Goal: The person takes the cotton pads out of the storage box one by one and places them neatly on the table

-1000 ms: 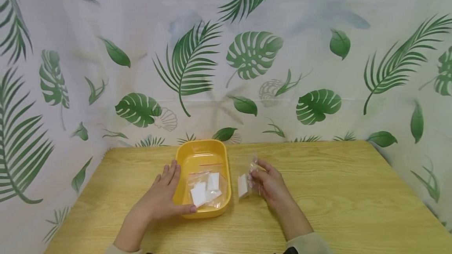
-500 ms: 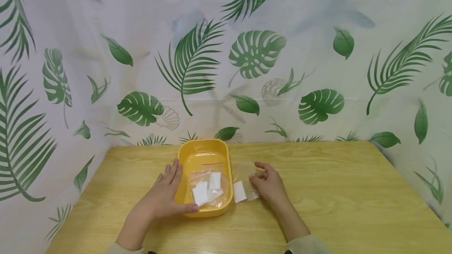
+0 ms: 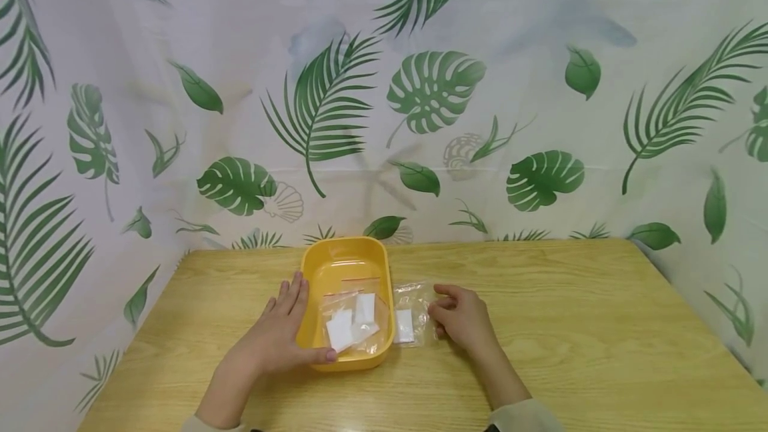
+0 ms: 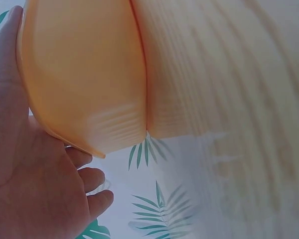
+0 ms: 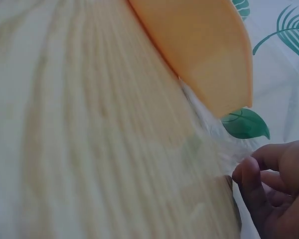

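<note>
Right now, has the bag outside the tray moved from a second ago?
Yes. The clear bag shifted left, its white insert now nearer the yellow tray.

The person wears sleeves in a pale beige — the left sleeve (image 3: pixel 211 425) shows as a narrow strip, the right sleeve (image 3: pixel 525 417) as a wider plain patch. At each cuff sits a small black piece (image 3: pixel 493 428), mostly cropped off. The left hand (image 3: pixel 279 335) and right hand (image 3: pixel 465 319) are bare — fingers (image 4: pixel 101 203) slim, rounded at the ends.
</note>
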`<state>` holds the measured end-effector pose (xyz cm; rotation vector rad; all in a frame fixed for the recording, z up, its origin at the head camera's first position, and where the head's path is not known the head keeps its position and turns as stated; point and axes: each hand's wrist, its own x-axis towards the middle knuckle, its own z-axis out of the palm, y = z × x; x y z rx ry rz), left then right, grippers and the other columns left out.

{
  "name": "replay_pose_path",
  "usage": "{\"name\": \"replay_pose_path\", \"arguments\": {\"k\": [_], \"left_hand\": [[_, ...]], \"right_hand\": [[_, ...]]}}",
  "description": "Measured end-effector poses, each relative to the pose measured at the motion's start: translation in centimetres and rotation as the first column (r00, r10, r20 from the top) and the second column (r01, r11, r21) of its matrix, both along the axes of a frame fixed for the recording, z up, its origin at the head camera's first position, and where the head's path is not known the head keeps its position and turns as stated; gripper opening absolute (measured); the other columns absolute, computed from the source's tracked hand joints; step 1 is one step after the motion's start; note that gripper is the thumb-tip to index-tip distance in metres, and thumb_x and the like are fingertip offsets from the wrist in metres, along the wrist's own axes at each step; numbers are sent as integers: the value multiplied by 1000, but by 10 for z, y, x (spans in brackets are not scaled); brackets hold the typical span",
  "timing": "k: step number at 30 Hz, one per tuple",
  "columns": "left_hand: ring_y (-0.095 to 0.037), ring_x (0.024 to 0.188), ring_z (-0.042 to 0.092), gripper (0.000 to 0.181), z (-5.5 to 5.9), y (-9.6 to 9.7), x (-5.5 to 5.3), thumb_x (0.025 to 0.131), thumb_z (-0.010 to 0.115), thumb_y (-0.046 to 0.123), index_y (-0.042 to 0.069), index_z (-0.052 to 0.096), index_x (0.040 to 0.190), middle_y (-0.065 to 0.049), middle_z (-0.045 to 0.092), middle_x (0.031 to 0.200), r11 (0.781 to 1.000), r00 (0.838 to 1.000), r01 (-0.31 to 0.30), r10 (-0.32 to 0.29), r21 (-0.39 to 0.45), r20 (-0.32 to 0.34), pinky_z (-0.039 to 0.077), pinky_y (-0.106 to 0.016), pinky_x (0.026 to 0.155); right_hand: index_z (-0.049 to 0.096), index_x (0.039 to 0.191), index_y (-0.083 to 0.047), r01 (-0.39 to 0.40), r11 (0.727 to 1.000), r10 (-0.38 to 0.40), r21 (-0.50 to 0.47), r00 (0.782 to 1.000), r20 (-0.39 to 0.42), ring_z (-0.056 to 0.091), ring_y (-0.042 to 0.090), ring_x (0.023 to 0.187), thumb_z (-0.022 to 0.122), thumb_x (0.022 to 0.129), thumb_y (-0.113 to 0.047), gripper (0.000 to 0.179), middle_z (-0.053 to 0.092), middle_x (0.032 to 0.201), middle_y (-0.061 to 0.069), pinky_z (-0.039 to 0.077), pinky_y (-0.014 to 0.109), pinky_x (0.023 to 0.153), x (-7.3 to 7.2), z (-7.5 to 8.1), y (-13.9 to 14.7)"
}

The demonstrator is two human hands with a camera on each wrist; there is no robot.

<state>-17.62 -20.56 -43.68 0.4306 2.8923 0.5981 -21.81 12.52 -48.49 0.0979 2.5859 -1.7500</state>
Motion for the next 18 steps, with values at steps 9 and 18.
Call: {"name": "replay_pose_path", "arguments": {"k": [9,18], "left_hand": [[-36,153,-4,134,-1,-1,0,71,70,78,1,5,159,-13,-8,167,1000,1000,2,-2,-3,-2,8,-56,122],[-37,153,-3,134,-3,-3,-1,71,69,79,1,4,159,-13,-8,167,1000,1000,5,-5,-7,-7,8,-56,122]], "right_hand": [[63,130,1,-8,998,9,59,1000,-30,64,13,60,69,86,-2,45,68,94,9,55,27,53,0,4,0],[64,126,3,-19,998,23,56,998,-57,67,15,67,67,86,4,40,67,98,14,57,27,54,2,9,2]]}}
